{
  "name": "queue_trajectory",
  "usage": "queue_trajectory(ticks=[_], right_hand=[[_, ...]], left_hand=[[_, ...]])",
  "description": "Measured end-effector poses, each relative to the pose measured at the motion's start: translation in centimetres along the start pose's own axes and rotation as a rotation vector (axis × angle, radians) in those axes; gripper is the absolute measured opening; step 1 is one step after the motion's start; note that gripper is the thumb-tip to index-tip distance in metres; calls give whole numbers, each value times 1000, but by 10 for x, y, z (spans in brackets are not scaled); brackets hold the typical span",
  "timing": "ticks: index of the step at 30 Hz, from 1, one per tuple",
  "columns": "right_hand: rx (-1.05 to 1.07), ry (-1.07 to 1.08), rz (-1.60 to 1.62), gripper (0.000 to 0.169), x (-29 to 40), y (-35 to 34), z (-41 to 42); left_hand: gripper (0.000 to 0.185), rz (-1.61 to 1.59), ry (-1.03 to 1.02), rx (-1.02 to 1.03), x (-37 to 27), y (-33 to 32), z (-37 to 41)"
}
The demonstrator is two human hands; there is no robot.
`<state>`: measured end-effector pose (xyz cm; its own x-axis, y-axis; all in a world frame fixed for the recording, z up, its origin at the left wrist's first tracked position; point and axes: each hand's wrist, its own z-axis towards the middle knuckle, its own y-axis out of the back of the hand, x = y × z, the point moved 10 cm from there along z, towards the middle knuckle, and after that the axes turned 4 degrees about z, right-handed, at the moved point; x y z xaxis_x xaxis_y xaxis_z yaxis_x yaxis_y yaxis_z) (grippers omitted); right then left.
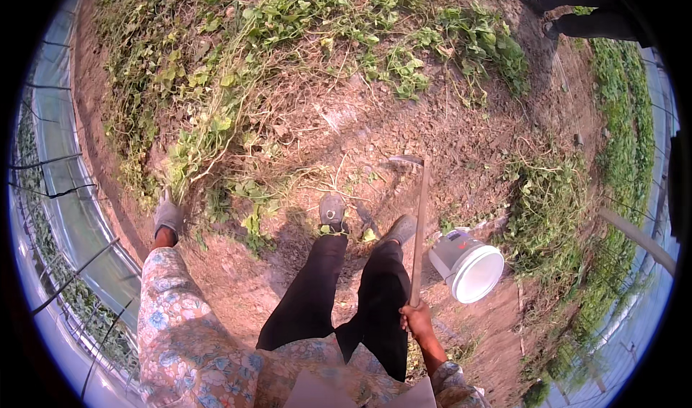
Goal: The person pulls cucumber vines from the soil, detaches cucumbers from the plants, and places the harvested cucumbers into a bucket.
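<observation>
My right hand [416,319] is bare and closed around the lower end of a long wooden handle [419,229]. The handle runs away from me to a curved metal sickle blade [406,160] over the soil. My left hand [168,216], in a light grey work glove, reaches out at the left against a bundle of green and yellowing vines [197,156]. Leaves hide part of its fingers, so its grip cannot be made out. Pulled vines with pale stems stretch from there up into the leafy mass ahead. My shoes stand on the soil between the two hands.
A white plastic bucket [478,273] lies tipped beside my right leg. A heap of cut vines [549,213] lies farther right. Another person's legs [589,10] are at the upper right. Plastic greenhouse film [65,154] and wires run along the left, with a pole [638,239] at the right.
</observation>
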<state>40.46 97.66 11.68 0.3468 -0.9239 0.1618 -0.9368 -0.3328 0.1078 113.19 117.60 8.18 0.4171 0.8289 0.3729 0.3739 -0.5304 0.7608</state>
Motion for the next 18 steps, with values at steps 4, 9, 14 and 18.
queue_trajectory(ticks=[4,9,14,18], right_hand=[[-82,107,5,11,29,27,25],[-134,249,118,10,170,28,49],[-232,504,230,11,332,87,151],[-397,581,156,13,494,111,239]], left_hand=[[71,-189,-194,-33,-68,-1,-41],[52,-432,-190,322,-84,-70,-86],[46,-368,-329,543,-134,-117,-109],[42,-318,-325,410,-161,-89,-98]])
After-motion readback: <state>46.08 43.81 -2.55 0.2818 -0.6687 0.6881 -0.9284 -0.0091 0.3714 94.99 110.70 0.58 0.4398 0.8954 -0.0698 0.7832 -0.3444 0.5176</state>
